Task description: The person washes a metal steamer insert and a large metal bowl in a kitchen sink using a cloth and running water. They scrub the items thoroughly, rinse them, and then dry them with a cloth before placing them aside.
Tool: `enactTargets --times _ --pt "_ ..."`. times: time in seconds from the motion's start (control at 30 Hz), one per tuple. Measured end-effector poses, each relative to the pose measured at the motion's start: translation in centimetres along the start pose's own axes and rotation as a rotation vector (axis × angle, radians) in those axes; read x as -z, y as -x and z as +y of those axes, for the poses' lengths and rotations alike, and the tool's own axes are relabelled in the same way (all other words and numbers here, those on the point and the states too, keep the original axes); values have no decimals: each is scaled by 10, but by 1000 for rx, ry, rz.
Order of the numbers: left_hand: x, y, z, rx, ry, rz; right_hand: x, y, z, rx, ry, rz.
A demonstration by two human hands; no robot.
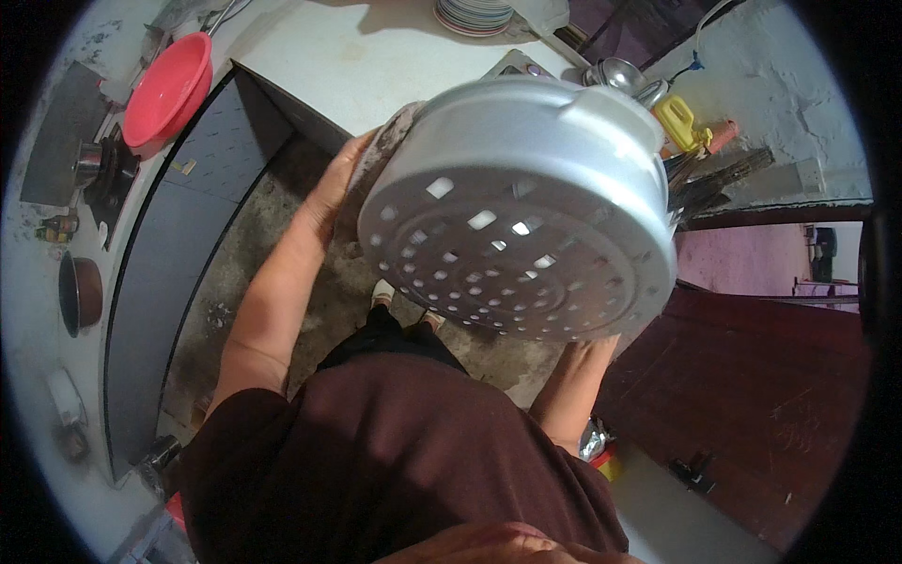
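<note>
A large silver metal steamer tier [526, 141] is held up in front of me, tilted so that its underside with many holes faces me. At its left side my left hand [346, 180] presses a grey-brown cloth [381, 150] to the wall of the steamer; the fingertips are hidden behind cloth and metal. My right forearm rises to the lower right of the tier, where only the wrist end of my right hand [596, 346] shows. That hand's fingers are out of sight behind the metal, on the side that it supports.
On the left counter stand a pink-red basin [169, 92] and a brown pot [81, 293]. A stack of plates [474, 15] sits on the white counter [319, 56] ahead. Metal bowls [615, 73] and a yellow jug [678, 122] are at the far right. A dark red door [742, 395] is at my right.
</note>
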State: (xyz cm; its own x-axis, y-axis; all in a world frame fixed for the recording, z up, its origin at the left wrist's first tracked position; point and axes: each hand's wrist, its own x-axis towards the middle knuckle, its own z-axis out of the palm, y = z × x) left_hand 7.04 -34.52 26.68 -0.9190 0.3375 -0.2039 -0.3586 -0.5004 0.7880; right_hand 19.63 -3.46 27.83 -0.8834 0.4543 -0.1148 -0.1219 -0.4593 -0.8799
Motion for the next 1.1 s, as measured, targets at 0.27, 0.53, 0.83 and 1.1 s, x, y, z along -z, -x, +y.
enactTargets --times 0.27,0.53,0.83,1.1 --pt "6 0 -34 -217 193 -19 7 -8 37 -209 -185 202" --pt "9 26 -89 -549 -228 124 1 -6 55 -229 -226 269" --pt "5 8 -16 -542 -187 -188 -3 -4 56 -228 -241 312" --pt "-44 -28 30 -800 -1253 -36 -2 10 63 -211 -255 363"
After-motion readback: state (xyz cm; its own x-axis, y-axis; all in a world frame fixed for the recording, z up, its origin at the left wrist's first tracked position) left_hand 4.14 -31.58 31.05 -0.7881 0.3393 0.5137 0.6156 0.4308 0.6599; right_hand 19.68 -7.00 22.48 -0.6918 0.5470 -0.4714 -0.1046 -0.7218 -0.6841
